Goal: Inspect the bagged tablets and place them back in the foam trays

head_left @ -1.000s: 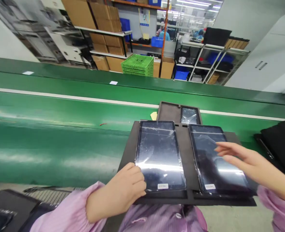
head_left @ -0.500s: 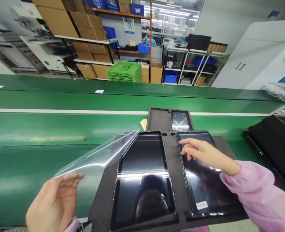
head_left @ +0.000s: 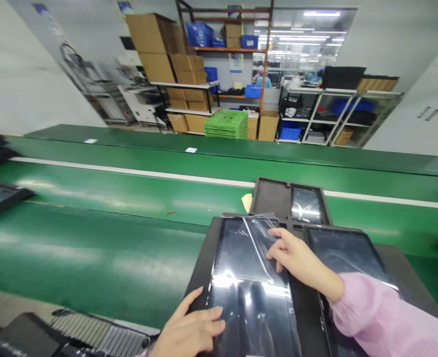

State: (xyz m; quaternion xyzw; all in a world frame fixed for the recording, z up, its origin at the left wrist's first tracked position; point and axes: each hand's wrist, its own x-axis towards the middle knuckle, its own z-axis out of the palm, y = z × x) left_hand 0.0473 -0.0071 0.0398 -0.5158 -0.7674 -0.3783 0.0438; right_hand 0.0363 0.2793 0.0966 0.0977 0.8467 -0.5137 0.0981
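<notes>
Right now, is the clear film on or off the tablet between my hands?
On: the clear film lies over the tablet, creased near your right hand, with one corner poking past the far edge.

The left hand and the right hand are bare, each with slender fingers. The right sleeve is pale pink with a lilac tinge, long and loose, puffing out in soft folds above a gathered cuff that draws in at the wrist. Of the left sleeve, just 1 small pink sliver shows at the bottom edge.
</notes>
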